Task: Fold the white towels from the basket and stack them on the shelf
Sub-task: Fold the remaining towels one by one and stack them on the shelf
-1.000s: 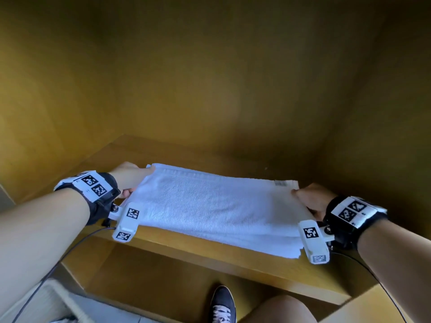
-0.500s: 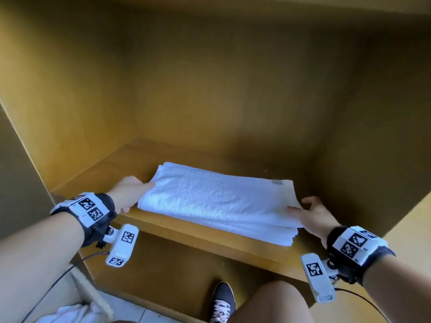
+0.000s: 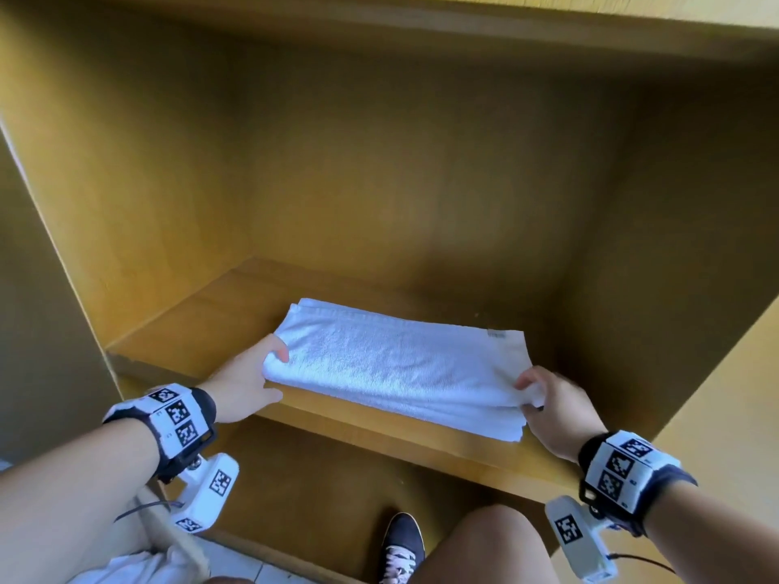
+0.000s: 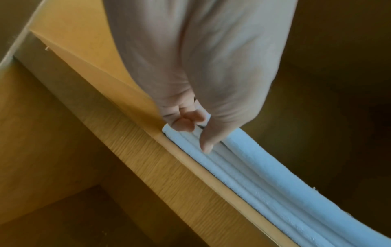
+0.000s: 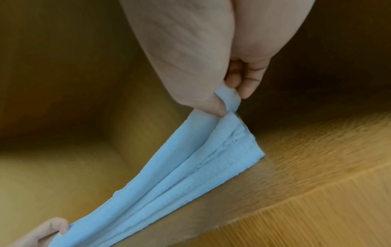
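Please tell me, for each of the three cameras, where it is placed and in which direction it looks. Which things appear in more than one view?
Head: worn on the head, looks forward and down into the wooden shelf; shows both forearms, left hand, right hand, a knee and a shoe.
Left wrist: looks along the left hand at the folded towel on the shelf's front edge.
Right wrist: looks along the right hand pinching the towel's corner; the left hand shows far off.
Shared: towel and shelf in all three.

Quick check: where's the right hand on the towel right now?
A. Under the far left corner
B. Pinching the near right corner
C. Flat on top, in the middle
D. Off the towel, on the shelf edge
B: the right hand pinches the towel's near right corner between thumb and fingers, lifting it slightly.
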The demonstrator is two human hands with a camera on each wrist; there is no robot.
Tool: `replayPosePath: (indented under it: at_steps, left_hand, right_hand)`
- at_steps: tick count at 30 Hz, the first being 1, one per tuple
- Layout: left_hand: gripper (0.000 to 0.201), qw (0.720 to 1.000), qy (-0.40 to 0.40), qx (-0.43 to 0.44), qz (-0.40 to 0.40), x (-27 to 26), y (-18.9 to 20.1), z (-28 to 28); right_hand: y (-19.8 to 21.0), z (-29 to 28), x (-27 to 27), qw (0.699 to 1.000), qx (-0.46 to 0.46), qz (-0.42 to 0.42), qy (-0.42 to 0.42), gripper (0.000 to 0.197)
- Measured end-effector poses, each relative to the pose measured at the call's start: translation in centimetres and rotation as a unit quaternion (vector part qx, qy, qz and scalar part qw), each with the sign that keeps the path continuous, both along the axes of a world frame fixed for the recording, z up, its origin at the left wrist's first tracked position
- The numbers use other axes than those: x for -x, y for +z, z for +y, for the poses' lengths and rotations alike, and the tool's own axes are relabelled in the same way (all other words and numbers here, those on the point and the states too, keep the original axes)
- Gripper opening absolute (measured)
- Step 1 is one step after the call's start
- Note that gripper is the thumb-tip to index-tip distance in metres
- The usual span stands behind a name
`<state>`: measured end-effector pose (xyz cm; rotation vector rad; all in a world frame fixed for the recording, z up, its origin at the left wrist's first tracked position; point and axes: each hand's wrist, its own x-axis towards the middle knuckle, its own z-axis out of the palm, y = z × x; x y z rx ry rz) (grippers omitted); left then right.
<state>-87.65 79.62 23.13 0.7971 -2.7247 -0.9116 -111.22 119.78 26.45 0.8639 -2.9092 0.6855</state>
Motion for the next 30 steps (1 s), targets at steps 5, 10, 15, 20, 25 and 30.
replayPosePath:
  at_steps: [5,10,15,20,25,30]
  left_hand:
    - [0.037,0.995,0.052,0.059,0.058,1.1,1.0,0.5]
    - [0.029,0.988,0.067,0.098,0.098,2.0,2.6,0.5]
    - [0.019,0.979,0.097,0.118,0.135,2.8,5.8,0.2]
    - [0.018,0.966,0.133,0.120,0.187,3.3,9.0,0.0]
    - [0.037,0.954,0.157,0.074,0.244,3.1,12.2,-0.3]
    - [0.043,0.925,0.157,-0.104,0.330,2.6,12.7,-1.1]
  right_hand:
    - [0.9,-0.5,0.4,0.999,0.012,0.046,0.009,0.025]
    - [2.2,-0.9,1.3,0.998,0.017,0.068,0.002,0.018]
    - [4.9,-1.5,2.0,0.995,0.033,0.090,-0.025,0.024]
    - [8.1,-2.1,2.3,0.994,0.073,0.069,-0.046,0.029]
    - [11.2,-2.2,2.6,0.987,0.139,0.024,-0.075,0.032]
    - [13.1,-2.1,2.6,0.964,0.253,-0.048,-0.071,0.032]
